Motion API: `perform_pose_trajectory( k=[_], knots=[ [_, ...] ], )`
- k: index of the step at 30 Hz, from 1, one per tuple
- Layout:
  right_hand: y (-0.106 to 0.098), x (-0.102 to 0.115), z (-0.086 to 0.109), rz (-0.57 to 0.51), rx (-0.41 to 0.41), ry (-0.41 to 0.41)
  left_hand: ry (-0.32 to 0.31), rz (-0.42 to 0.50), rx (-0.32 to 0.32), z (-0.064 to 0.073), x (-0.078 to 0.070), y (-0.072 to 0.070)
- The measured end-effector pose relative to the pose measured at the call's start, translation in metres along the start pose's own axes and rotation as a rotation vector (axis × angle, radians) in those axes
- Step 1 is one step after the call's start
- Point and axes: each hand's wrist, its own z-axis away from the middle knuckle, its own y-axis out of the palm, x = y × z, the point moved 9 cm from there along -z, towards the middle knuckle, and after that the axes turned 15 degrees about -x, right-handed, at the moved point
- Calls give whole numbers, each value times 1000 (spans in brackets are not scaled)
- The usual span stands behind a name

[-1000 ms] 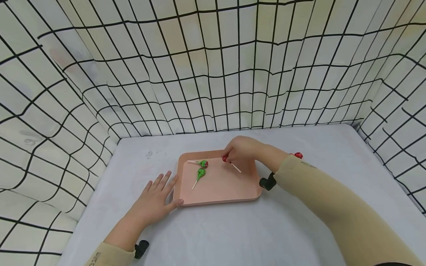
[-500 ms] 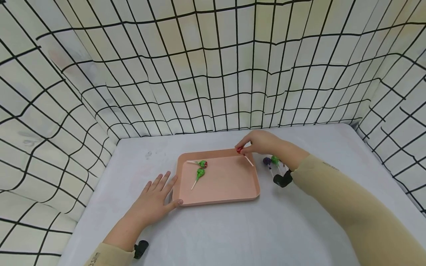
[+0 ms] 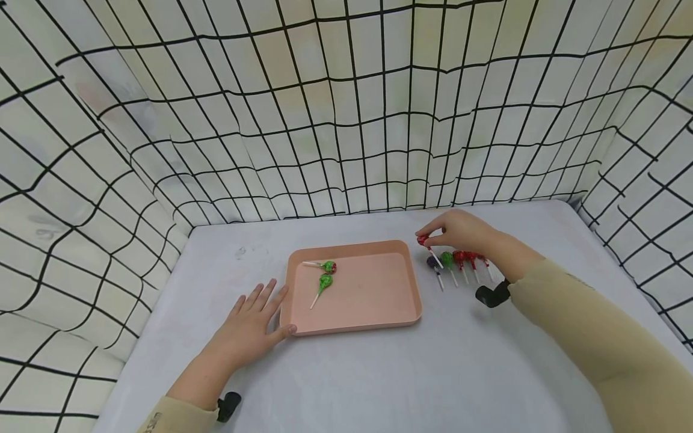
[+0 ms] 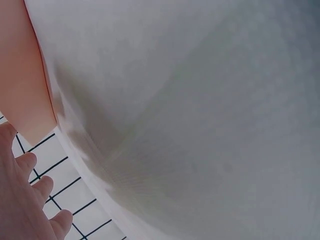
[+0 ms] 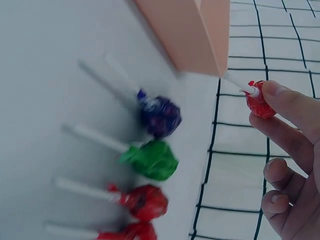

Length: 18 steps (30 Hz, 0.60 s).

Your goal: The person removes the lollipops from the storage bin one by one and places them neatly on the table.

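Observation:
My right hand (image 3: 460, 231) pinches a red lollipop (image 5: 260, 100) by its wrapped head between thumb and forefinger, its white stick pointing down toward the table. Below it a row of lollipops lies on the table: a purple lollipop (image 5: 160, 116), a green lollipop (image 5: 154, 160) and several red ones (image 3: 459, 257). Two green lollipops (image 3: 325, 281) lie in the left part of the pink tray (image 3: 373, 326). At the tray's left edge my left hand (image 3: 249, 328) lies with its fingers spread, the thumb at the near left corner.
A white cloth covers the table (image 3: 352, 385). Behind it and at both sides stands a pale wall with a black grid (image 3: 357, 126). Dark wrist cameras (image 3: 492, 294) sit under both wrists.
My right hand has lifted the red lollipop from the tray and carried it right, past the tray's edge to above the row. The left hand has stayed in place.

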Motion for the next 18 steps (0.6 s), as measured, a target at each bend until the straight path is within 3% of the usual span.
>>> perform_pose_trajectory(
  k=[18],
  knots=[
    [-16, -83, 47, 33, -37, 174, 8, 16, -8, 1, 0, -1]
  ],
)
